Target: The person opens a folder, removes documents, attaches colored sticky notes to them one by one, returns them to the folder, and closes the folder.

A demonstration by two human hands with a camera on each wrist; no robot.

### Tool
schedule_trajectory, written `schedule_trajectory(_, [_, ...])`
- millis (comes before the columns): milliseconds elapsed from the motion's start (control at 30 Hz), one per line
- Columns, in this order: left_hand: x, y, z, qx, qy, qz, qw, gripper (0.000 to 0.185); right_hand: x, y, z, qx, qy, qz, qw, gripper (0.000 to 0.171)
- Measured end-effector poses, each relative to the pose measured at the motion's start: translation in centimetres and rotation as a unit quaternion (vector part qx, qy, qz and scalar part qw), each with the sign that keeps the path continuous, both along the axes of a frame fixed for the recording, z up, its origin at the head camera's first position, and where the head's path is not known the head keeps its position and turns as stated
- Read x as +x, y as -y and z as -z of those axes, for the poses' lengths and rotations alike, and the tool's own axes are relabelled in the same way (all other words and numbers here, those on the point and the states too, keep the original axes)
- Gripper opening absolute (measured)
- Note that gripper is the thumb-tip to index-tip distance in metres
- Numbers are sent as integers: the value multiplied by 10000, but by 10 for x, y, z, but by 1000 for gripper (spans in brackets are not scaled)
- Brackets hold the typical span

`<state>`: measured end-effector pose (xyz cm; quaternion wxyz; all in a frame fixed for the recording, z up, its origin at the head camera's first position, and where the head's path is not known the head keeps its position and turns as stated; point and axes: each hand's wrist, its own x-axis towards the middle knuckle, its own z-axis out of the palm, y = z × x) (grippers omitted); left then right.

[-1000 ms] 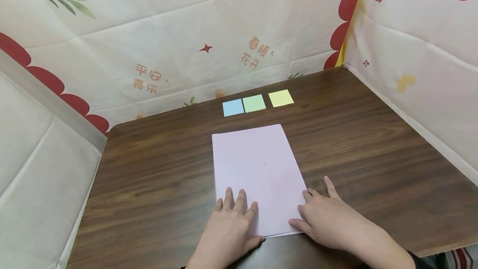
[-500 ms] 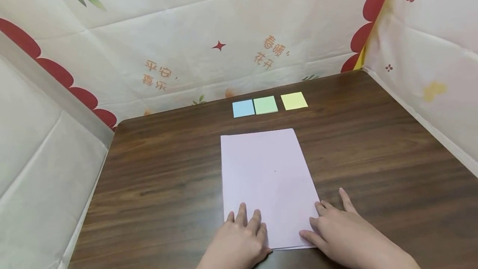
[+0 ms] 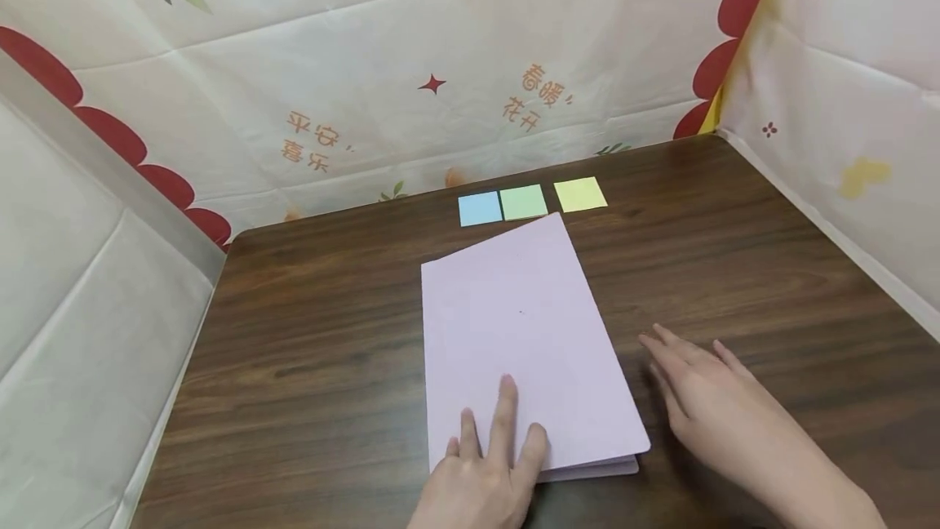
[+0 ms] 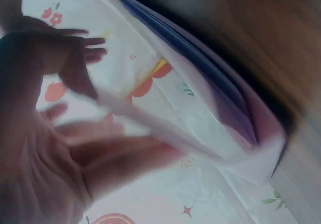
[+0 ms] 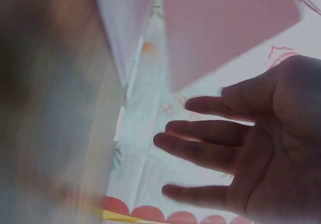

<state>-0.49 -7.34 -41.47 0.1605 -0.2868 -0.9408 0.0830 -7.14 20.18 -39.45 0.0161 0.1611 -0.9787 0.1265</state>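
A pale purple folder or booklet [image 3: 514, 333] lies on the brown table, its top cover raised along the right side above a lower layer [image 3: 595, 470]. My left hand [image 3: 481, 464] is at the cover's near left part, fingers spread and fairly straight against it. To the right of the folder, my right hand [image 3: 716, 406] stands apart with extended fingers and holds nothing. In the right wrist view the lifted cover [image 5: 225, 33] stands away from the part below, beyond the fingers. Blurred dark layers [image 4: 210, 68] show inside the folder in the left wrist view.
Blue [image 3: 480, 209], green [image 3: 523, 202] and yellow [image 3: 580, 194] square sticky notes lie in a row at the table's back; the raised cover's far corner appears close to the green one. Printed cloth [image 3: 382, 64] walls the table behind and at the sides.
The folder's cover has risen along its right side. My right hand has left the folder's edge and sits further right. My left hand's fingers have spread over the cover.
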Motion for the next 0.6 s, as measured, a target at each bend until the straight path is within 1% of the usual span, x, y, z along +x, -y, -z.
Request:
schedule_trajectory(33, [1,-1,-1,144,18,-231,9996,63,1,2,4,38,38,-72,10000,44])
schedule_trajectory(100, [3,-3,-3,442,45,-627,9970,72,8,9,16,90,-38,-398,9992,50])
schedule_trajectory(167, [4,-4,-4,809,86,-893,9927,76,19,16,30,-44,-145,-784,9968,58])
schedule_trajectory(233, [6,-5,-3,1156,13,-1057,9877,73,30,21,43,-172,-200,-1240,9919,65])
schedule_trajectory(267, [6,-6,-3,1313,-103,-1101,9852,69,34,23,48,-194,-184,-1377,9901,68])
schedule_trajectory(300, [8,-6,-2,1462,-209,-1143,9824,68,37,24,51,-231,-108,-1425,9895,71])
schedule_trajectory(333, [11,-6,-2,1608,-354,-1224,9787,67,39,24,53,-205,71,-1445,9893,71])
schedule_trajectory(367, [14,-6,-3,1746,-450,-1331,9746,70,40,24,54,-81,282,-1454,9889,68])
schedule_trajectory(400, [18,-5,-4,1921,-467,-1516,9685,74,40,24,54,19,527,-1447,9881,65])
schedule_trajectory(433, [22,-2,-6,2118,-580,-1663,9613,79,39,24,53,139,755,-1402,9871,62])
schedule_trajectory(500, [26,7,-10,2642,-857,-1779,9440,81,38,24,50,294,1123,-1279,9850,60])
schedule_trajectory(533, [28,11,-14,2968,-969,-1799,9328,81,37,24,49,387,1228,-1275,9835,61])
schedule_trajectory(567, [27,18,-19,3401,-1071,-1700,9187,80,36,24,48,462,1278,-1282,9824,61])
schedule_trajectory(600, [24,25,-23,3929,-1333,-1344,8999,75,36,24,47,485,1291,-1281,9821,62])
